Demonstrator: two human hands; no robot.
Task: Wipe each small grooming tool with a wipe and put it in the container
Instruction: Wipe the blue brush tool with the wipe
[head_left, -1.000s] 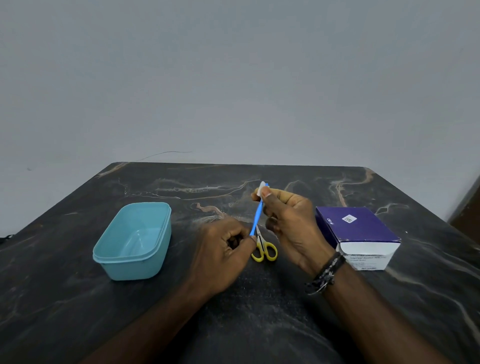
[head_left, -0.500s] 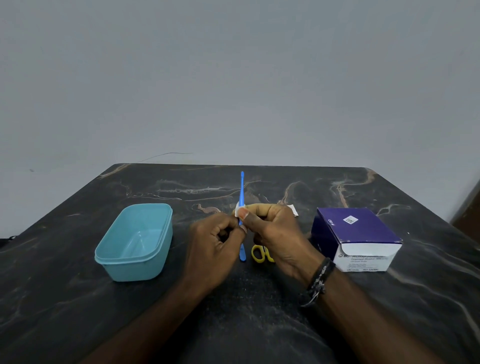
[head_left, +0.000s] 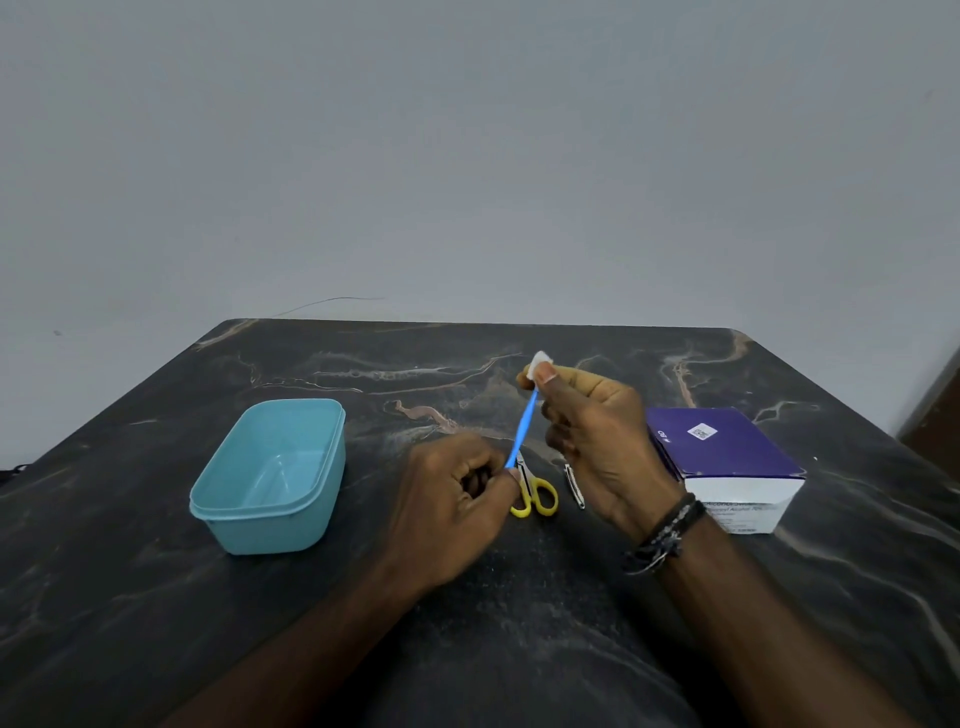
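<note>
Since half a second ago, the right hand (head_left: 597, 441) has slid the small white wipe (head_left: 537, 364) up from the middle of the slim blue plastic grooming stick (head_left: 523, 430) to its far tip, and the stick now leans to the right instead of standing upright. Right thumb and fingers pinch the wipe around the upper end of the stick. The left hand (head_left: 457, 504), fingers curled, pinches the stick's lower end above the dark marbled tabletop (head_left: 156, 597). Small scissors with yellow loop handles (head_left: 535, 493) lie on the table just below the left thumb; a slender metal tool (head_left: 574, 486) lies just beside them, partly hidden by the right hand. The light-blue rectangular plastic container (head_left: 270, 473) stands uncovered to the left, apart from both hands. A purple-and-white cardboard box (head_left: 727, 462) sits at right, near the right wrist, which bears dark braided bracelets (head_left: 665, 538).
</note>
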